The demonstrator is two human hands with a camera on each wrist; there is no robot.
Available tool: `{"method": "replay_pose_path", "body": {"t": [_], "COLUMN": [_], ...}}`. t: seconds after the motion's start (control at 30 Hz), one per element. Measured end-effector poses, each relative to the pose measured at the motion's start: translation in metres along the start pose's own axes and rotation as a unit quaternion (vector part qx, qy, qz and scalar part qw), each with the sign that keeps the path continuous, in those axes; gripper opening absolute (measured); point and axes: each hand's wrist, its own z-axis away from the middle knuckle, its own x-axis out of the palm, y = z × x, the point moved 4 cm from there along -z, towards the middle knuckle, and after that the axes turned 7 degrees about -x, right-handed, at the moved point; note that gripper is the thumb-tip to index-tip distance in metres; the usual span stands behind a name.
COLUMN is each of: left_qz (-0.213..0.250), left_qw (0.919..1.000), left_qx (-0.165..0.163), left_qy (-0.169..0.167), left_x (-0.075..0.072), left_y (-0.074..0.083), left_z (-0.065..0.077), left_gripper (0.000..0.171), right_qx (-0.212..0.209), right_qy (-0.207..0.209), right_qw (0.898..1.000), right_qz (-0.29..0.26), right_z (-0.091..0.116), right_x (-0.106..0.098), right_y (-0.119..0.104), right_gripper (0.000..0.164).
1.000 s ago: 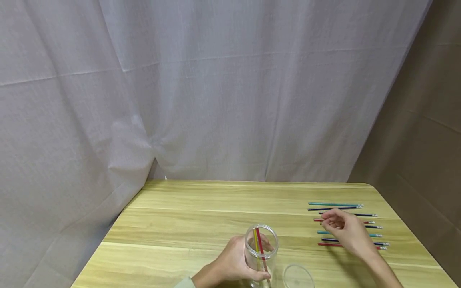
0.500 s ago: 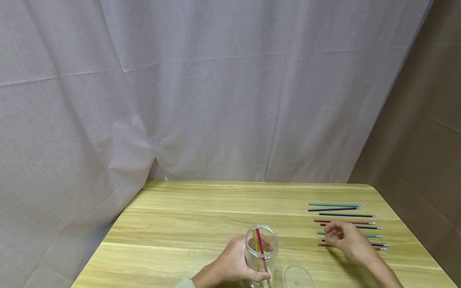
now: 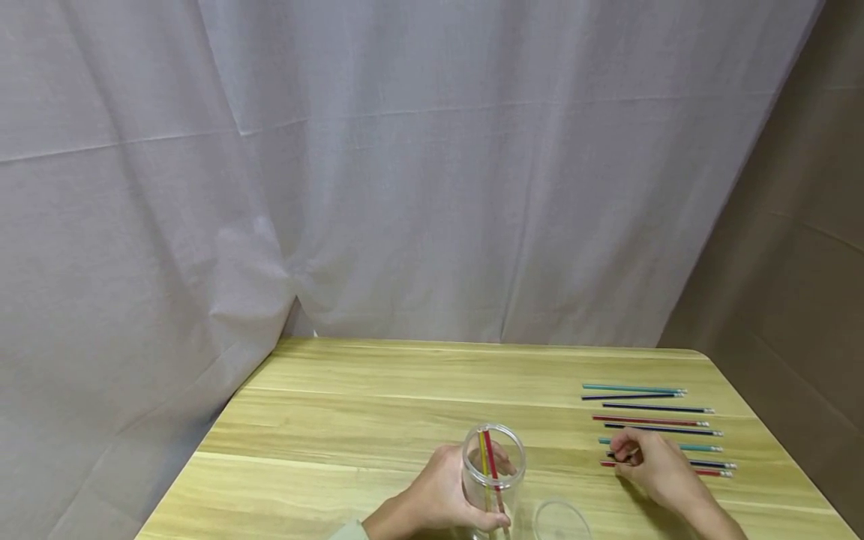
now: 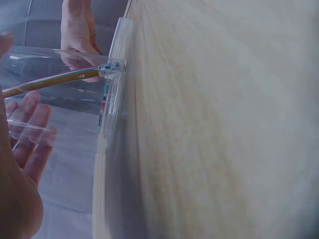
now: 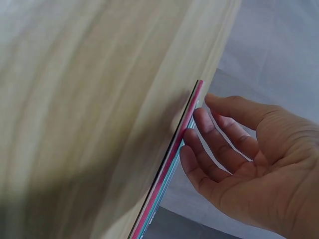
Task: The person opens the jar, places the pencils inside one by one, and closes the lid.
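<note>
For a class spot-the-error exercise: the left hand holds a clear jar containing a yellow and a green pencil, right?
Green is wrong: the head view shows a red pencil beside the yellow pencil in the clear jar, which the left hand holds.

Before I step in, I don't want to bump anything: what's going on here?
Someone's left hand holds a jar with a yellow pencil and a red pencil in it. Their right hand is at the near side of the pencils lying on the table; whether it touches one isn't clear. The lid lies beside the jar.
</note>
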Motion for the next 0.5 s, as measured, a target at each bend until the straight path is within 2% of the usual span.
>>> {"method": "replay_pose_path", "body": {"t": [0.2, 0.3, 0.5], "left_qz": [0.017, -0.002, -0.006], "left_qw": [0.9998, 1.0000, 1.0000], "left_qx": [-0.006, 0.003, 0.001], "left_qy": [-0.002, 0.001, 0.001], "left_x": [0.0007, 0.0003, -0.0003], "left_y": [-0.0001, 0.0006, 0.0006], "left_z": [0.0006, 0.0005, 0.0002], "left_gripper": [0.064, 0.065, 0.066], "right_qx": [-0.015, -0.022, -0.022], "right_qy": [0.004, 0.007, 0.009], "right_qw": [0.999, 0.999, 0.998], "right_qz": [0.029, 0.043, 0.053], "right_z": [0.0008, 0.0010, -0.0012], "right_x": [0.0037, 0.0050, 0.0071], "right_y": [0.0015, 0.0024, 0.0030], "right_gripper": [0.029, 0.029, 0.028]}}
